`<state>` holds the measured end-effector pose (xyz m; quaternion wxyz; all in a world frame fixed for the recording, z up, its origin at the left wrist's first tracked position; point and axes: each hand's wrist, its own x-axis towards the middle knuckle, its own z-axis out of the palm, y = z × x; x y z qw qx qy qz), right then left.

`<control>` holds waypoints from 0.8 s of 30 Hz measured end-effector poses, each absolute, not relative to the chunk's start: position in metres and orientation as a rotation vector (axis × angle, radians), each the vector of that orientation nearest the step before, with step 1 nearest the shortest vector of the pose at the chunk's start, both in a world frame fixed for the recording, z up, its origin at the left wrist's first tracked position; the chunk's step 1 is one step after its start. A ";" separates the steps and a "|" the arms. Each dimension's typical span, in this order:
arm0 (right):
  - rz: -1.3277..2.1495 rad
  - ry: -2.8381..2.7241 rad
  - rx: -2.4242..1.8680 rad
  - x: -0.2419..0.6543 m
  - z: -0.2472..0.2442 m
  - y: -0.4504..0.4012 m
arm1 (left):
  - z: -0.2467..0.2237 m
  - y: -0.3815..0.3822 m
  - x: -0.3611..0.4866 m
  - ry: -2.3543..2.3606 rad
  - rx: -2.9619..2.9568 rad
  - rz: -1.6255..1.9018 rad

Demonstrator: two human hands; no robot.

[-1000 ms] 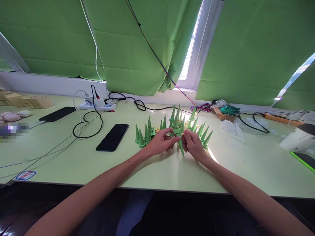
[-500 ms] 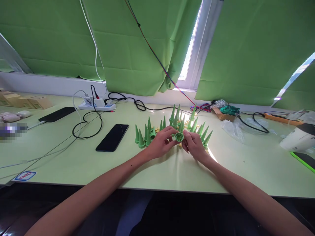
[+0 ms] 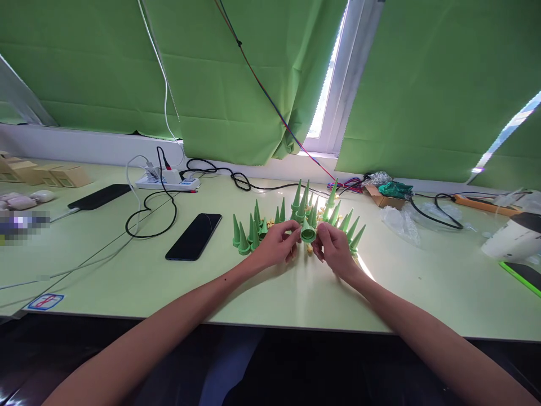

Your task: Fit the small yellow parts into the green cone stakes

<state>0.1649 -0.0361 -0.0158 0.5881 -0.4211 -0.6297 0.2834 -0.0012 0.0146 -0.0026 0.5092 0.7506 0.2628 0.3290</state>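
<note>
In front of my chest I hold a green plastic cone spike (image 3: 308, 232), its round hollow base turned toward me and its point away. My left hand (image 3: 279, 242) is closed, thumb and fingertips at the left side of the base. On the opposite side my right hand (image 3: 336, 248) is closed too, pinching the rim. Whether a small part is also between the right fingertips is hidden. Several more green cone spikes (image 3: 242, 239) stand upright on the table behind and beside both hands. Among them lie small yellowish pieces (image 3: 310, 249), partly covered by the hands.
Left of the cones lies a black phone (image 3: 193, 237), with a looped black cable (image 3: 175, 217) and a power strip (image 3: 167, 181) behind it. Clear plastic bags (image 3: 401, 224), a small cardboard box (image 3: 382, 198) and a white cylinder (image 3: 513, 235) are at the right.
The held cone spike has tipped so its open base faces lower and its side shows above. My left fingers have shifted from around the base to its left edge.
</note>
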 end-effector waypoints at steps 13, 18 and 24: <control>0.679 -1.590 -0.995 0.165 -0.017 -0.036 | 0.004 0.016 -0.002 0.490 1.372 0.649; 0.698 -1.602 -0.983 0.166 -0.015 -0.037 | 0.001 0.018 -0.004 0.439 1.368 0.628; 0.733 -1.611 -0.953 0.166 -0.015 -0.038 | -0.001 0.019 -0.005 0.384 1.351 0.586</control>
